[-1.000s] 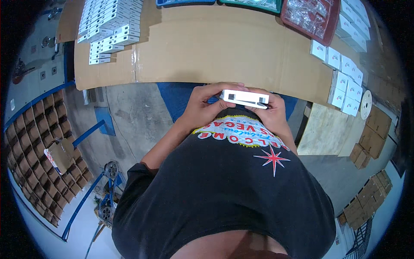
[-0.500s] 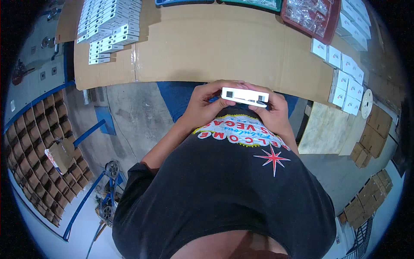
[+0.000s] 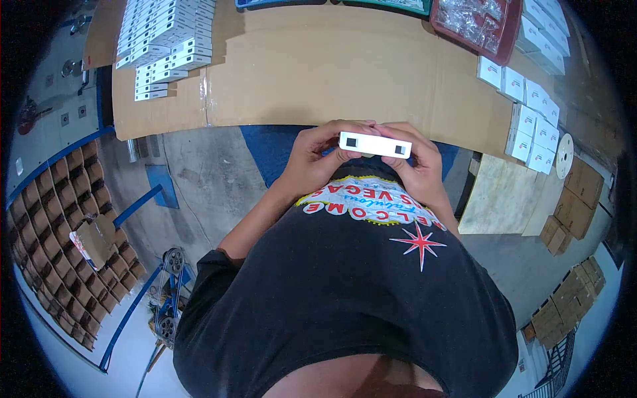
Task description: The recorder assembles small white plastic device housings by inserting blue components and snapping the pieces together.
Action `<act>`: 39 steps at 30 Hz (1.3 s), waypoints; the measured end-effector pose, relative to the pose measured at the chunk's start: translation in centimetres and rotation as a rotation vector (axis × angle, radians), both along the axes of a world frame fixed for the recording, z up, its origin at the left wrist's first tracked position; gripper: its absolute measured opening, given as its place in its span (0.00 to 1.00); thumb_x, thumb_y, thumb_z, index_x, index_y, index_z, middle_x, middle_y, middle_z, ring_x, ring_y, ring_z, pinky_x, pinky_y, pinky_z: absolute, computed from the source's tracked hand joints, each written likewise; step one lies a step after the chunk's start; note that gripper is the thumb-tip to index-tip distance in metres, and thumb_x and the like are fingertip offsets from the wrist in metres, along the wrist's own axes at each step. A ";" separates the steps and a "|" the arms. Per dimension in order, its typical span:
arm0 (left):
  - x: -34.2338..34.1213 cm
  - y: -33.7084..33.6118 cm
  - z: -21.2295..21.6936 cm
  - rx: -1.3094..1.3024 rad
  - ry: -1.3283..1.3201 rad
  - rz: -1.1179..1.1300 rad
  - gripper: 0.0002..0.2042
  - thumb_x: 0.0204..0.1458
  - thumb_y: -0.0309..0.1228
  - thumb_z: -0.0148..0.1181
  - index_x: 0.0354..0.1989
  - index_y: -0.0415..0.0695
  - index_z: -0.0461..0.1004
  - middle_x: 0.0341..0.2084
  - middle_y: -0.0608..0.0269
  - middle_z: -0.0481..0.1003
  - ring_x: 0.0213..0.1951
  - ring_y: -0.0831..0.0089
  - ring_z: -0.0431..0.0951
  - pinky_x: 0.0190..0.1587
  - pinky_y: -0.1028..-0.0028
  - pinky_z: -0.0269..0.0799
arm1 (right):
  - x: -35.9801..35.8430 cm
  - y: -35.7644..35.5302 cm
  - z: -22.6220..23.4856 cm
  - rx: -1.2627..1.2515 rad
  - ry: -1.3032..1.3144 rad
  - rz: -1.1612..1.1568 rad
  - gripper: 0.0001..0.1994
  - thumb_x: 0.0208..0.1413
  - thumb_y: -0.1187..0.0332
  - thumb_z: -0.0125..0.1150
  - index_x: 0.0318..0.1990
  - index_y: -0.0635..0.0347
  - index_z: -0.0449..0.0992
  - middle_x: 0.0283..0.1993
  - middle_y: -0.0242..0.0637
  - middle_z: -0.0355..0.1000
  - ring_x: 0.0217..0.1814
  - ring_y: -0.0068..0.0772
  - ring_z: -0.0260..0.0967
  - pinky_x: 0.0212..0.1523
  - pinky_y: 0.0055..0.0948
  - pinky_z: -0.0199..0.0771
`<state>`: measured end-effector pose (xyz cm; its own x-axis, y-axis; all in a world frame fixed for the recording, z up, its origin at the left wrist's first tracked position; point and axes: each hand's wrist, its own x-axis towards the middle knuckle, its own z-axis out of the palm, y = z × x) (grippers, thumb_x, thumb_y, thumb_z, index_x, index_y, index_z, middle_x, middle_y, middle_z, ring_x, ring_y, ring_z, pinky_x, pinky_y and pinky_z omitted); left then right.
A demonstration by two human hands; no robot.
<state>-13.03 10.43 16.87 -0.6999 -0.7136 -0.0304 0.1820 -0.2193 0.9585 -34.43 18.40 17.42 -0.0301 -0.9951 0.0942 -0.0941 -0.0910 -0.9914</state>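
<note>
A small white box (image 3: 375, 144) is held level between my two hands, just past the near edge of the cardboard-covered table (image 3: 318, 73). Its narrow side faces up, with a dark square near each end, and looks closed along its length. Around the left end, my left hand (image 3: 313, 156) has its thumb on the near side and its fingers on the far side. My right hand (image 3: 423, 162) grips the other end the same way. The fingertips of both hands meet behind the box, partly hidden by it.
Stacked white boxes with dark squares (image 3: 169, 40) stand at the table's far left. More white boxes (image 3: 534, 132) line the right side. At the back are a red tray (image 3: 512, 40) of clear plastic packets, a green tray (image 3: 388, 6) and a blue tray (image 3: 282, 3). A white spool (image 3: 564, 156) lies right.
Half a second ago the box's upper side showed an open gap with something dark at its right end. That side now looks flat and closed. Both hands have stayed nearly in place.
</note>
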 end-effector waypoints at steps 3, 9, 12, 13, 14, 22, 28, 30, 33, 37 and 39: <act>0.0 0.1 0.0 0.020 -0.033 0.008 0.15 0.61 0.20 0.61 0.56 0.36 0.75 0.56 0.51 0.78 0.58 0.66 0.77 0.63 0.66 0.72 | 0.2 -0.2 0.6 -0.003 0.078 -0.076 0.20 0.56 0.71 0.72 0.55 0.66 0.79 0.51 0.45 0.78 0.54 0.39 0.77 0.54 0.33 0.77; 0.2 0.3 0.0 0.111 -0.091 -0.001 0.17 0.62 0.24 0.63 0.59 0.36 0.73 0.53 0.56 0.79 0.54 0.71 0.78 0.58 0.70 0.74 | 0.1 0.0 0.5 0.095 -0.032 -0.096 0.20 0.56 0.75 0.72 0.56 0.68 0.77 0.49 0.41 0.78 0.50 0.31 0.78 0.49 0.27 0.78; -0.5 0.4 0.2 0.218 -0.124 0.000 0.19 0.63 0.25 0.63 0.61 0.35 0.71 0.51 0.58 0.79 0.51 0.73 0.79 0.55 0.72 0.75 | 0.3 0.7 -0.2 0.319 -0.257 -0.260 0.21 0.58 0.76 0.71 0.57 0.70 0.76 0.50 0.41 0.78 0.50 0.29 0.77 0.48 0.25 0.78; -0.8 0.2 0.2 0.282 -0.126 0.038 0.20 0.63 0.25 0.64 0.62 0.34 0.70 0.51 0.57 0.79 0.52 0.73 0.79 0.55 0.72 0.75 | 0.2 0.5 -0.6 0.283 -0.282 -0.249 0.23 0.59 0.77 0.70 0.61 0.70 0.72 0.52 0.42 0.78 0.52 0.29 0.77 0.50 0.24 0.78; -1.0 0.1 0.2 0.346 -0.128 0.077 0.21 0.63 0.25 0.64 0.62 0.33 0.69 0.51 0.56 0.80 0.52 0.74 0.79 0.55 0.72 0.75 | 0.3 0.2 -0.6 0.282 -0.282 -0.248 0.23 0.59 0.77 0.70 0.61 0.70 0.72 0.52 0.42 0.78 0.52 0.29 0.77 0.50 0.24 0.78; -0.9 -1.2 -0.4 0.408 -0.202 0.094 0.21 0.61 0.25 0.66 0.61 0.32 0.70 0.49 0.54 0.81 0.50 0.75 0.81 0.54 0.72 0.77 | 0.4 -0.5 -1.3 0.613 -0.364 -0.058 0.16 0.64 0.76 0.63 0.57 0.71 0.71 0.47 0.40 0.81 0.48 0.26 0.78 0.49 0.23 0.78; -0.9 -0.6 -1.8 0.407 -0.228 0.089 0.20 0.62 0.27 0.66 0.60 0.34 0.71 0.46 0.56 0.82 0.47 0.75 0.81 0.52 0.74 0.76 | 0.4 -0.8 -2.3 0.720 -0.392 -0.025 0.11 0.65 0.76 0.63 0.52 0.70 0.73 0.42 0.38 0.81 0.43 0.23 0.78 0.47 0.23 0.78; -0.9 -0.8 -2.1 0.398 -0.214 0.111 0.19 0.63 0.29 0.65 0.59 0.34 0.72 0.45 0.57 0.82 0.46 0.76 0.81 0.51 0.75 0.76 | 0.4 -0.9 -2.3 0.736 -0.453 -0.041 0.11 0.65 0.75 0.64 0.51 0.69 0.73 0.41 0.37 0.81 0.43 0.23 0.78 0.46 0.23 0.78; -1.1 -1.5 -1.7 0.402 -0.297 0.099 0.17 0.66 0.32 0.61 0.57 0.34 0.73 0.44 0.59 0.82 0.44 0.77 0.81 0.49 0.75 0.75 | 0.3 -0.8 -2.7 0.695 -0.311 0.020 0.12 0.65 0.74 0.64 0.52 0.69 0.74 0.44 0.37 0.80 0.46 0.23 0.78 0.48 0.24 0.78; -1.3 -1.2 -2.8 0.371 -0.245 0.096 0.16 0.66 0.32 0.60 0.58 0.35 0.73 0.45 0.60 0.82 0.45 0.78 0.80 0.50 0.75 0.76 | 0.7 -1.8 -2.9 0.508 -0.301 -0.109 0.13 0.66 0.74 0.63 0.55 0.68 0.74 0.48 0.39 0.80 0.50 0.24 0.77 0.52 0.24 0.77; -1.3 -1.0 -3.4 0.365 -0.182 0.110 0.18 0.66 0.31 0.61 0.59 0.34 0.72 0.47 0.60 0.81 0.46 0.78 0.80 0.51 0.75 0.76 | 0.6 -1.8 -3.4 0.515 -0.381 -0.121 0.14 0.66 0.74 0.62 0.56 0.68 0.73 0.49 0.39 0.80 0.50 0.24 0.77 0.52 0.24 0.77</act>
